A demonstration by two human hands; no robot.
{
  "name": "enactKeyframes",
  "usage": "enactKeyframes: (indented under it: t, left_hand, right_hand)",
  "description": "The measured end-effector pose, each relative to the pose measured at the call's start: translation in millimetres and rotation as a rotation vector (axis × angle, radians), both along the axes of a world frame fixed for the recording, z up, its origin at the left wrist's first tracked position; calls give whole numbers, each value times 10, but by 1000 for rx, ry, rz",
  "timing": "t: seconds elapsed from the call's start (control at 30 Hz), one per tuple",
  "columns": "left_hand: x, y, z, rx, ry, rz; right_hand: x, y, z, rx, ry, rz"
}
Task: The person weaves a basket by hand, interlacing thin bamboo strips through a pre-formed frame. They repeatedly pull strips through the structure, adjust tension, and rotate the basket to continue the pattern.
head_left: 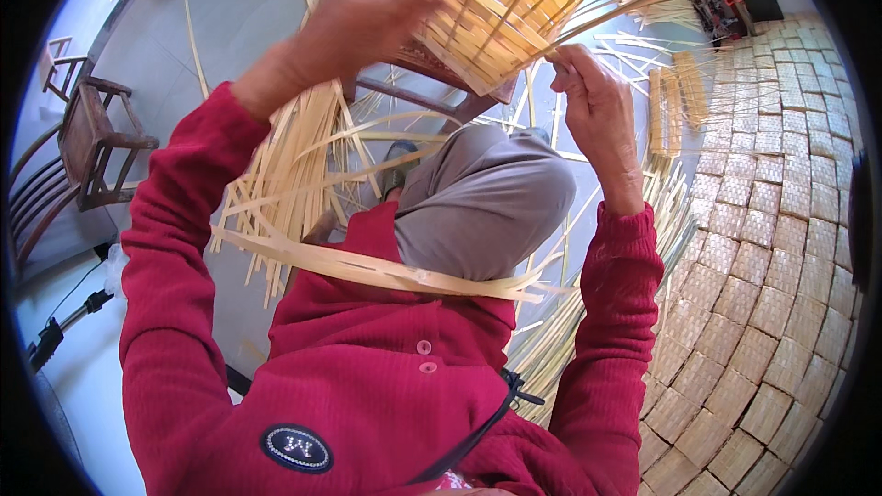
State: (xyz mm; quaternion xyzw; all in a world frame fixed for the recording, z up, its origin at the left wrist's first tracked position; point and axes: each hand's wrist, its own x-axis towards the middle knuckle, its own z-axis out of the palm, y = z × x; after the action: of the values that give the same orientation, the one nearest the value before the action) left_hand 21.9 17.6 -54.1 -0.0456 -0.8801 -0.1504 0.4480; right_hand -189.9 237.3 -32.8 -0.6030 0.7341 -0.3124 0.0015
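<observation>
A partly woven bamboo piece (487, 14) with long upright strips rests at the top, over a wooden stool (418, 92). My left hand (367, 14) reaches over its left part; its fingers are smeared by motion, so their grip is unclear. My right hand (593, 115) is closed at the piece's lower right corner, pinching a thin bamboo strip (560, 48) there. Loose pale strips (386, 271) lie curved across my lap, over the red jacket and by the grey-trousered knee (487, 193).
Bundles of split bamboo (285, 165) lie left of my legs and more (671, 197) lie to the right. Small woven pieces (666, 106) lie farther right, beside rows of woven mats or blocks (753, 312). Wooden chairs (101, 138) stand at the left, near a black pole (73, 321).
</observation>
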Motion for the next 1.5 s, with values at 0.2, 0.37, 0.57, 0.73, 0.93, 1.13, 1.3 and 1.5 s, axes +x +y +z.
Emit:
enactKeyframes:
  t: [0.2, 0.37, 0.57, 0.73, 0.93, 1.13, 1.3, 1.5]
  left_hand:
    - [-444, 477, -76, 102, -179, -2]
    - [-409, 488, -38, 147, -254, -38]
    - [-364, 453, -113, 95, -259, -42]
    - [-228, 384, -14, 86, -298, -132]
    - [-22, 188, 89, 106, -422, -272]
    - [-41, 86, 75, 336, -527, -396]
    - [-146, -28, 51, 293, -492, -534]
    - [-182, 11, 164, 259, -576, -427]
  right_hand:
    - [213, -170, 45, 93, -54, 53]
    - [309, -170, 100, 124, -64, 47]
    - [376, -124, 135, 71, 9, 94]
    - [356, -151, 94, 94, 60, 67]
    - [457, -267, 61, 77, 171, 35]
    - [237, -465, 36, 131, 16, 217]
    - [17, -661, 48, 408, -190, 442]
    - [-211, -878, -23, 490, -372, 640]
